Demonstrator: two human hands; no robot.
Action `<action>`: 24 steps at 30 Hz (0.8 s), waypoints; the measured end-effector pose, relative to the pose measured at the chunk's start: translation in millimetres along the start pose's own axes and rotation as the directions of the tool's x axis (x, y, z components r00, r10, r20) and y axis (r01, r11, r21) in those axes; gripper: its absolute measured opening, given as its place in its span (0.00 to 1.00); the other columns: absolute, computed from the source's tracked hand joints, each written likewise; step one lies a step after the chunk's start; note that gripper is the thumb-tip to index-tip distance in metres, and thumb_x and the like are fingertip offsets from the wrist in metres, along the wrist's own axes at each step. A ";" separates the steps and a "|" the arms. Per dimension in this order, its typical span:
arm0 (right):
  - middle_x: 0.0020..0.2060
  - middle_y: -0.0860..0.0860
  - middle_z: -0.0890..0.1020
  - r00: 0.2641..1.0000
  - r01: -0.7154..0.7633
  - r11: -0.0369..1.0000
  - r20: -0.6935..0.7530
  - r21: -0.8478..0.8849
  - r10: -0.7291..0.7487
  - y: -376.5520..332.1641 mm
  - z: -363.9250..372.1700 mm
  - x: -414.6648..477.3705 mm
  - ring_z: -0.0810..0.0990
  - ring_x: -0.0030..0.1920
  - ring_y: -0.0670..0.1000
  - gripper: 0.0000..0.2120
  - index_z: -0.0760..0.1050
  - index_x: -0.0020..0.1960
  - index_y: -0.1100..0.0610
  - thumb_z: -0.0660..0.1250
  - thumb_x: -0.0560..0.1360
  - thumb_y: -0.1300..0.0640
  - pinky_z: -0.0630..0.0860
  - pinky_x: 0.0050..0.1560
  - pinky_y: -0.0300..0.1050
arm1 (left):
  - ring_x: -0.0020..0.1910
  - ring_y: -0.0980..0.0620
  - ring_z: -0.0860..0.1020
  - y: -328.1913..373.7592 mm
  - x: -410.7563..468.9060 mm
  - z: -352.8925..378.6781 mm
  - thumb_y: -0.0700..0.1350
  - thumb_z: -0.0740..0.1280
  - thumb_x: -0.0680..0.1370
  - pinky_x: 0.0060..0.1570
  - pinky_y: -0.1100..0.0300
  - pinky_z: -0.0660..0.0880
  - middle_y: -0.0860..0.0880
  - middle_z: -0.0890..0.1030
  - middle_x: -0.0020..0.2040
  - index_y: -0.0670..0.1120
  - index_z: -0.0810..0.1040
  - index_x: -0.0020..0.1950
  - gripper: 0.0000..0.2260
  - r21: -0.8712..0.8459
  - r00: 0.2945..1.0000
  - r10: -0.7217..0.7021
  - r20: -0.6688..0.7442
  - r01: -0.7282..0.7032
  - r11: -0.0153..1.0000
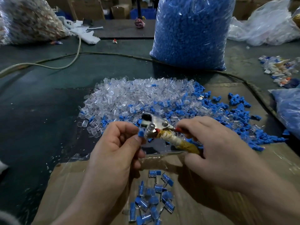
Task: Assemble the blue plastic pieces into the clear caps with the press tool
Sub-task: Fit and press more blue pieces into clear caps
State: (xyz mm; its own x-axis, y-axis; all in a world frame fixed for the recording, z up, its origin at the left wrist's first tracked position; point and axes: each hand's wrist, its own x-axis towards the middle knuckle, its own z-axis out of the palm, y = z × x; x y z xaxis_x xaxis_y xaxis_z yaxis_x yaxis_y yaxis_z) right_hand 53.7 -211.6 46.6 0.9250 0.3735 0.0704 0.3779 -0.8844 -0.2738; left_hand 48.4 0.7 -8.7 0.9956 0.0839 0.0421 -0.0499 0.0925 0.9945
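- Blue plastic piece: pinched in left hand fingers, touching the press tool; judged light, rigid, slippery; hold by its sides.
- Right hand fingers wrapped round tool handles.

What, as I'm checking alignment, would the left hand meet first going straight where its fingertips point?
Likely the press tool, its metal head beside the blue piece the left hand pinches; depth unclear.

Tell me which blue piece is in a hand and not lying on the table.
The blue piece pinched in the left hand, beside the metal head of the press tool. The other loose blue pieces lie on the table.
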 end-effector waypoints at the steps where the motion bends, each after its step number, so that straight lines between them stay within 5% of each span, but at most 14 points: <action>1: 0.54 0.34 0.70 1.000 0.015 1.000 0.014 0.005 -0.015 -0.5 -0.6 -0.3 0.66 0.57 0.38 0.29 0.63 0.67 0.39 0.55 0.66 0.38 0.64 0.57 0.33 | 0.30 0.52 0.77 -1.6 0.2 -0.7 0.42 0.68 0.78 0.26 0.60 0.74 0.48 0.82 0.35 0.55 0.81 0.47 0.07 -0.001 1.000 0.007 0.000 -0.007 1.000; 7: 0.55 0.30 0.65 0.998 0.057 0.997 0.034 0.046 -0.059 1.5 0.6 -0.6 0.63 0.58 0.35 0.32 0.59 0.69 0.37 0.51 0.64 0.37 0.61 0.55 0.29 | 0.32 0.53 0.78 -6.0 0.8 -3.1 0.53 0.71 0.70 0.26 0.62 0.73 0.49 0.82 0.38 0.55 0.80 0.50 0.09 -0.051 0.999 0.051 0.001 -0.051 0.997; 17: 0.55 0.29 0.67 0.995 0.080 0.996 0.049 0.047 -0.082 1.1 3.4 0.6 0.64 0.59 0.34 0.30 0.56 0.67 0.32 0.50 0.65 0.35 0.63 0.58 0.32 | 0.31 0.53 0.78 2.3 -1.2 -1.9 0.44 0.66 0.74 0.27 0.62 0.75 0.51 0.81 0.35 0.59 0.80 0.47 0.08 0.025 0.991 0.137 -0.004 -0.137 0.990; 24: 0.47 0.33 0.76 0.998 0.062 0.998 -0.015 -0.002 -0.062 -5.0 -0.4 0.2 0.72 0.50 0.37 0.27 0.67 0.67 0.38 0.55 0.69 0.35 0.72 0.55 0.39 | 0.30 0.53 0.77 6.4 -3.4 0.3 0.45 0.68 0.73 0.26 0.63 0.74 0.50 0.81 0.36 0.57 0.80 0.45 0.06 -0.012 0.994 0.108 -0.009 -0.108 0.994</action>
State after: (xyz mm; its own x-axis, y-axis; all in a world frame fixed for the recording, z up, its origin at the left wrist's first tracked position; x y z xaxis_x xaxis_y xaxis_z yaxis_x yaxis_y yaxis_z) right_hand 52.1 -207.2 48.4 0.9002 0.4236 0.1012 0.4347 -0.8602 -0.2665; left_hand 44.7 0.7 -2.5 0.9837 0.1020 0.1482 -0.1579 0.0948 0.9829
